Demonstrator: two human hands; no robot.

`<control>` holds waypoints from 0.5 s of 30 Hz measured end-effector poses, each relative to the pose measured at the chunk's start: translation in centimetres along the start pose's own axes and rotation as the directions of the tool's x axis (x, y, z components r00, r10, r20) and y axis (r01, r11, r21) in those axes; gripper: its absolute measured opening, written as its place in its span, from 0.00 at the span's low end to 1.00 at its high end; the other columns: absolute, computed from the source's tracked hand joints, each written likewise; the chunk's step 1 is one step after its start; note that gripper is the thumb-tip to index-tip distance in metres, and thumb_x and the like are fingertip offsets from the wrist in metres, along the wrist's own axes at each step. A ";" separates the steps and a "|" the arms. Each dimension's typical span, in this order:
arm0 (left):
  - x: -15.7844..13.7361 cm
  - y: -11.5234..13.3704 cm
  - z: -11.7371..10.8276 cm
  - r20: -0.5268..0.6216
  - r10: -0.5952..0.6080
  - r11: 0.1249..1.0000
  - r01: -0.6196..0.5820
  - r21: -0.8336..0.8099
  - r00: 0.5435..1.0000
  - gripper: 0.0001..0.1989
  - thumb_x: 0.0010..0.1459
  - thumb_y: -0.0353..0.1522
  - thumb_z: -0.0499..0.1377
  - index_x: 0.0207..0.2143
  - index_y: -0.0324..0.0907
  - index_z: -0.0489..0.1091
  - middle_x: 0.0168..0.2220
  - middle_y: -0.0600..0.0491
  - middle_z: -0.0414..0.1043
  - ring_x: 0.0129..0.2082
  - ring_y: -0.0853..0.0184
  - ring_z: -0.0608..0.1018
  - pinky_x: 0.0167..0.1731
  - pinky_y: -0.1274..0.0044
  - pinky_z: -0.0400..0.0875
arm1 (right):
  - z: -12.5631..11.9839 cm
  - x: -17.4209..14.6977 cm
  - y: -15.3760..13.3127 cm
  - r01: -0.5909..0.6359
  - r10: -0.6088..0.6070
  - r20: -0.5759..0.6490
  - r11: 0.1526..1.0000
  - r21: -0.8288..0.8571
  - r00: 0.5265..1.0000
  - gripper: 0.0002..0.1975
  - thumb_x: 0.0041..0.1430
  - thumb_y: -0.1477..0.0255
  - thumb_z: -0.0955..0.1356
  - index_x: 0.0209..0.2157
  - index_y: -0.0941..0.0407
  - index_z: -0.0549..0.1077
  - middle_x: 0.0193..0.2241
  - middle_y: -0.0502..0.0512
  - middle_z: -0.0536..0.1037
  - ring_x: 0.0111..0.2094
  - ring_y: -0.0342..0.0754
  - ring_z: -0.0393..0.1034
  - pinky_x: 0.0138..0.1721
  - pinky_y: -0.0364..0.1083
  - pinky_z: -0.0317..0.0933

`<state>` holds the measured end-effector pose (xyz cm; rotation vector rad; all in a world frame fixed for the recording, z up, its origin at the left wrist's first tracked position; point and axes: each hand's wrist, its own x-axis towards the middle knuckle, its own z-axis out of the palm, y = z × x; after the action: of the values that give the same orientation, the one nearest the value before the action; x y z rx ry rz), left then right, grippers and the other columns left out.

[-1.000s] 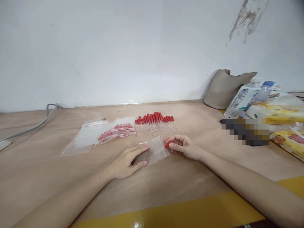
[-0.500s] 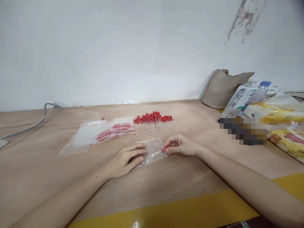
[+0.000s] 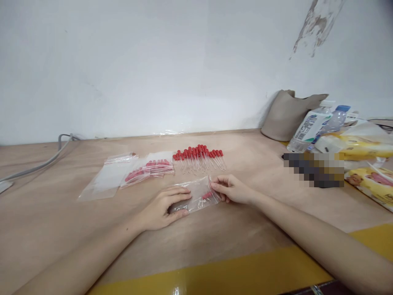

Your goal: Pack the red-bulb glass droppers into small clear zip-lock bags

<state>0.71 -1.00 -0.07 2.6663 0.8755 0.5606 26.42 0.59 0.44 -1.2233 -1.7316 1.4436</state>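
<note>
A clear zip-lock bag point(image 3: 198, 186) lies on the table between my hands. Inside it, near the mouth, are red-bulbed droppers point(image 3: 207, 196); their thin stems are hard to make out through the plastic. My left hand point(image 3: 162, 207) rests on the closed end of the bag, its fingers stretched out and the thumb apart. At the mouth, my right hand point(image 3: 231, 189) pinches the bag's edge by the red seal line. Beyond the bag, a row of loose red-bulbed droppers point(image 3: 198, 155) lies with clear stems toward me.
Filled bags of droppers point(image 3: 150, 169) overlap to the left, beside flat clear bags point(image 3: 106, 180). A grey cable point(image 3: 46, 164) runs along the far left. At the right are a grey-brown container point(image 3: 282, 116), plastic bottles point(image 3: 307, 131) and yellow packets point(image 3: 371, 184).
The red bulbs, held in my right fingers at the bag's mouth before, now lie inside the bag. My right fingers have shifted to the bag's edge; my left hand has barely moved.
</note>
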 end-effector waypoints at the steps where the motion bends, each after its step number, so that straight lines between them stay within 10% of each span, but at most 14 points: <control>1: 0.0 0.1 0.0 -0.003 -0.007 1.000 0.007 0.002 1.000 0.20 0.58 0.38 0.55 0.53 0.46 0.64 0.53 0.50 0.65 0.53 0.60 0.67 0.53 0.65 0.60 | 0.1 -0.2 -0.1 -0.010 0.010 -0.003 1.000 -0.018 1.000 0.17 0.49 0.57 0.67 0.24 0.57 0.66 0.12 0.42 0.63 0.13 0.36 0.55 0.15 0.37 0.51; 15: -0.2 -0.1 -0.1 0.029 -0.037 0.999 0.037 -0.015 0.999 0.20 0.60 0.37 0.53 0.54 0.46 0.62 0.55 0.50 0.63 0.55 0.61 0.65 0.54 0.66 0.60 | 0.7 -0.4 0.2 -0.114 0.132 -0.135 0.985 0.130 0.982 0.15 0.42 0.67 0.71 0.30 0.56 0.63 0.13 0.40 0.65 0.08 0.34 0.48 0.09 0.37 0.39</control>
<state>0.42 -1.04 -0.07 2.6322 0.9066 0.5170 26.04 -0.10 0.14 -1.3535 -1.4729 1.4705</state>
